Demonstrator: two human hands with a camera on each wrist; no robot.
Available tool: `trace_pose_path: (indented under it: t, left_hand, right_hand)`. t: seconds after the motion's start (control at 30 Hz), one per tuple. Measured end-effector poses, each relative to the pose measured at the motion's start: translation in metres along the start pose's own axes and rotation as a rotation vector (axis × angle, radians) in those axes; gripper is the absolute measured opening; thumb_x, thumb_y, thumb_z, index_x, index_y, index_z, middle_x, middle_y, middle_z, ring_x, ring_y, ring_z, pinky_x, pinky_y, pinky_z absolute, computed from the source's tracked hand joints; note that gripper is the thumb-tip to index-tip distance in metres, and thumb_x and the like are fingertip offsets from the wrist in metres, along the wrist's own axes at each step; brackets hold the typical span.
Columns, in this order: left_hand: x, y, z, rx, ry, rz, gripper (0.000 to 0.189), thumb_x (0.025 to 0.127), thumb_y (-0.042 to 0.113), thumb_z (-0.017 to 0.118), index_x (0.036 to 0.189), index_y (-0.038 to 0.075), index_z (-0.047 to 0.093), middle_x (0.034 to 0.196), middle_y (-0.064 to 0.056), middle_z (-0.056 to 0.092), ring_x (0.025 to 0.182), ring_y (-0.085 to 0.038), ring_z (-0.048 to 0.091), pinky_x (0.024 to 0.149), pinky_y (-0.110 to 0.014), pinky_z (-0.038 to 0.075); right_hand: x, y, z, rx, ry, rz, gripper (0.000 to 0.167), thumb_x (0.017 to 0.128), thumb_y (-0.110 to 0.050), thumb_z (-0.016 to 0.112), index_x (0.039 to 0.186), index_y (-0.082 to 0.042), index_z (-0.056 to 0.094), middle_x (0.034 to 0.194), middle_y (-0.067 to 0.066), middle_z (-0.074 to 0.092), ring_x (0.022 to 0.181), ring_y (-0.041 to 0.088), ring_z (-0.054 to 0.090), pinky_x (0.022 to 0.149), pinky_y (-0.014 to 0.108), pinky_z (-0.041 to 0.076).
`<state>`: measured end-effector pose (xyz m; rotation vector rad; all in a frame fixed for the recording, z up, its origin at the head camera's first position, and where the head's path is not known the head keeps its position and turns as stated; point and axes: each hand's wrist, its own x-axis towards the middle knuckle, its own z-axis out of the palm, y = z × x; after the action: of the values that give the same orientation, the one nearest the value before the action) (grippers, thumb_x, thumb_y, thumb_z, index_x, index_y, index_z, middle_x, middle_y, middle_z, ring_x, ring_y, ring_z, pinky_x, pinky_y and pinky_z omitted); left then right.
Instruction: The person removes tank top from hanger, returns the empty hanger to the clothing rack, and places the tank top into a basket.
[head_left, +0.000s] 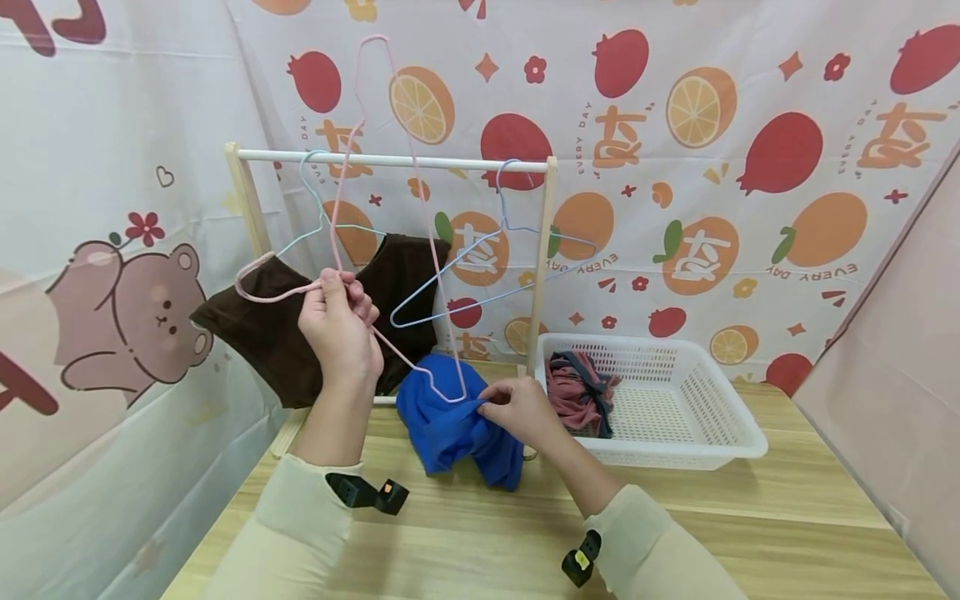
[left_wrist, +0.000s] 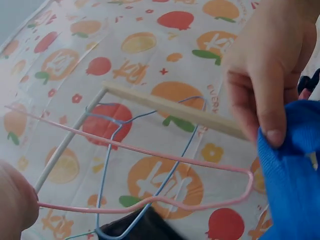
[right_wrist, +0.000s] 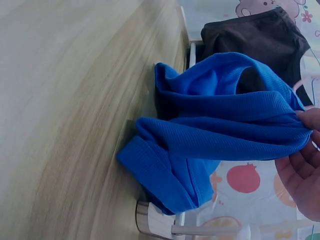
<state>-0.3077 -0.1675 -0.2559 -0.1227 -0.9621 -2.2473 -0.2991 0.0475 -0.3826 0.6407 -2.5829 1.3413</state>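
My left hand [head_left: 341, 329] grips a pink hanger [head_left: 258, 298] near its hook, which points left. The hanger's long frame is turned on end, one end high and the other down by the blue garment [head_left: 457, 437]. With thumb and fingers my right hand [head_left: 528, 412] pinches an edge of this garment. In the right wrist view the blue cloth [right_wrist: 225, 137] hangs in folds from the right fingertips [right_wrist: 306, 119], its lower part at the wooden table. The left wrist view has the pink hanger's end [left_wrist: 248, 185] left of the pinched cloth.
Behind the hands stands a rack with a white rail [head_left: 450, 161]. On it hang a dark brown garment [head_left: 270, 342] on a light-blue hanger and a bare blue hanger [head_left: 487, 237]. A white basket [head_left: 720, 392] at right holds a crumpled pink and dark grey cloth [head_left: 581, 392].
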Motion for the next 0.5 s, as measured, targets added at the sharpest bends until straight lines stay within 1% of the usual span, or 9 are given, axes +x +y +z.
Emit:
trace_pose_path:
  t: [0.1, 0.23, 0.33, 0.5]
  left_hand:
    - [0.005, 0.005, -0.005, 0.051, 0.013, -0.006, 0.028, 0.101, 0.025, 0.054, 0.084, 0.003, 0.06, 0.065, -0.004, 0.049, 0.047, -0.011, 0.034, 0.044, -0.018, 0.03]
    - [0.01, 0.01, -0.012, 0.177, 0.034, 0.013, 0.028, 0.1, 0.026, 0.057, 0.082, 0.005, 0.062, 0.063, -0.002, 0.05, 0.048, -0.01, 0.038, 0.045, -0.017, 0.035]
    - [0.015, 0.013, -0.018, 0.235, 0.067, 0.052, 0.029, 0.099, 0.025, 0.058, 0.078, 0.006, 0.062, 0.061, -0.001, 0.05, 0.048, -0.009, 0.041, 0.045, -0.016, 0.035]
    - [0.027, 0.016, -0.026, 0.238, 0.117, 0.145, 0.032, 0.1, 0.019, 0.056, 0.071, 0.007, 0.06, 0.061, -0.001, 0.05, 0.05, -0.008, 0.041, 0.047, -0.015, 0.033]
  right_hand:
    - [0.002, 0.002, -0.002, -0.021, 0.03, 0.012, 0.006, 0.085, -0.012, 0.073, 0.09, -0.012, 0.077, 0.083, -0.001, 0.073, 0.071, 0.006, 0.062, 0.064, 0.023, 0.052]
    - [0.003, 0.004, -0.003, -0.042, 0.072, 0.026, 0.006, 0.084, -0.011, 0.074, 0.089, -0.013, 0.078, 0.083, -0.001, 0.073, 0.071, 0.006, 0.061, 0.064, 0.024, 0.051]
    - [0.003, 0.005, -0.003, -0.036, 0.085, 0.03, 0.006, 0.084, -0.011, 0.075, 0.089, -0.013, 0.077, 0.083, 0.0, 0.073, 0.071, 0.007, 0.061, 0.064, 0.025, 0.051]
    - [0.003, 0.006, -0.002, -0.012, 0.091, 0.039, 0.006, 0.084, -0.011, 0.075, 0.089, -0.013, 0.077, 0.084, -0.001, 0.073, 0.073, 0.007, 0.063, 0.065, 0.024, 0.052]
